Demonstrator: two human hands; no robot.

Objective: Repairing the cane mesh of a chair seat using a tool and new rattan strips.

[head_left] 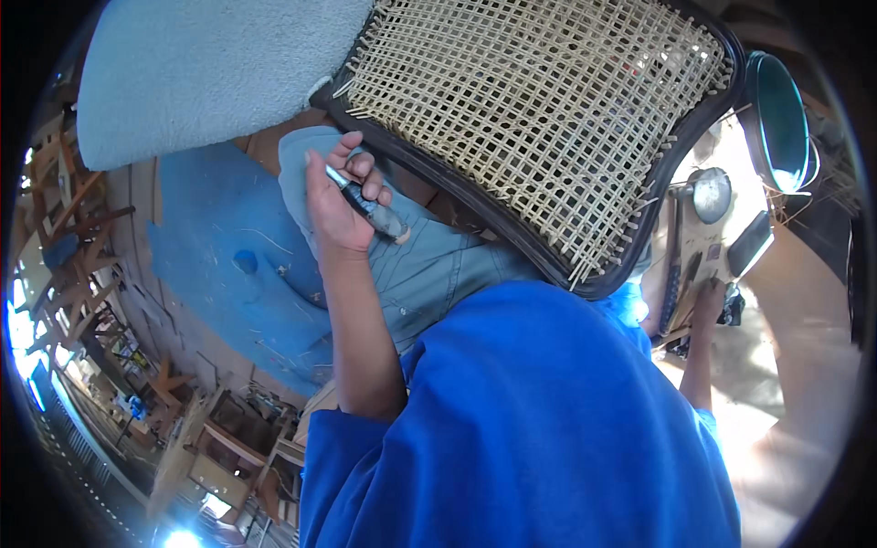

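Observation:
My left hand (340, 205) is palm up over my grey-trousered leg, its fingers curled loosely. In it lies a short hand tool (385, 220) with a bright metal end, a dark wrapped middle and a worn, pale butt; its exact kind cannot be made out. Just beyond that hand, a dark-framed panel of woven cane (539, 119) spans the upper middle, with loose cane ends along its edge. At the right my right hand (708, 300) reaches down to a pale surface bearing tools. Its fingers are too small and shaded to show whether they grip anything.
Near my right hand lie a round metal dish (712, 195), a dark rectangular block (749, 243) and a long dark tool (673, 242). A green bucket (781, 123) stands beyond. A pale padded piece (210, 78) fills the upper left, above blue sheeting (219, 237). Wooden chair parts (228, 438) crowd the lower left.

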